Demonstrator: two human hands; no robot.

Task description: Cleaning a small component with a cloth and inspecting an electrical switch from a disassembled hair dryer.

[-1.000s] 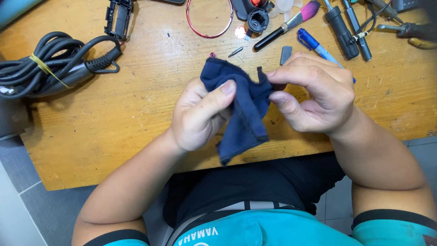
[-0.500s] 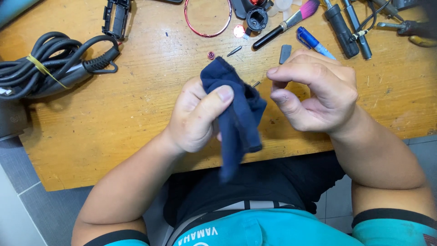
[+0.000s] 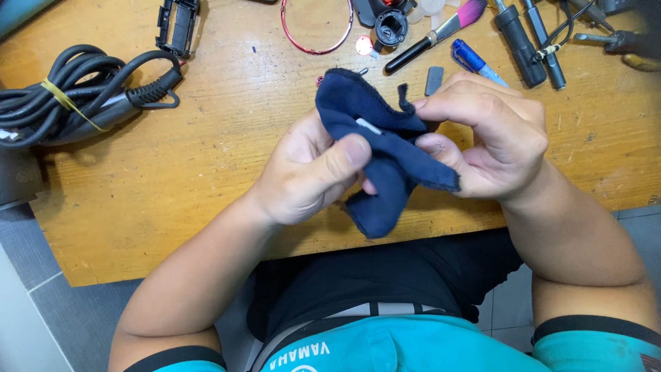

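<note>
Navy cloth pinched in both grips: left hand and right hand closed on it.

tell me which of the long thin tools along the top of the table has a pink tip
The black-handled brush, lying at a slant just left of the blue pen. Its bristles are pink to purple; the pen is blue, and the dark cylindrical tools further right are black throughout.
</note>
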